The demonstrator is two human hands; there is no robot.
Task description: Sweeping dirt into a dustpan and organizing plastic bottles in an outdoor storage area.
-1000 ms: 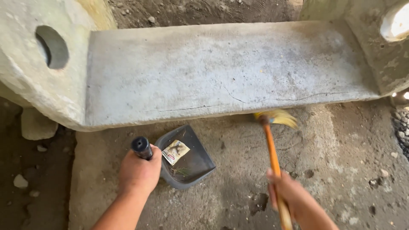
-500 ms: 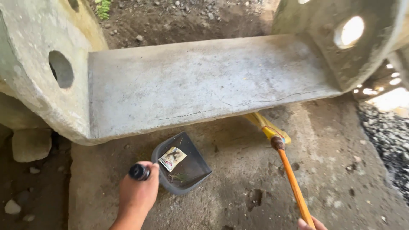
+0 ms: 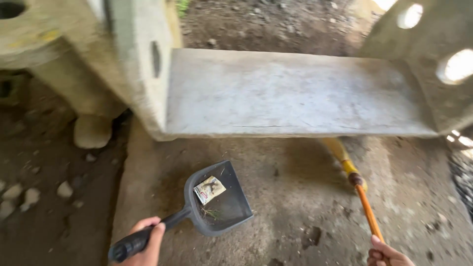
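Left hand grips dark grey dustpan (small wrapper inside); right hand clamps orange-handled broom.

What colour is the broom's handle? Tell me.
Orange, on the broom handle in the right hand; head view.

One small flattened packet is being carried in the grey dustpan, lying tilted near its back wall; rectangular, cream-white, with a red edge and a dark central picture.
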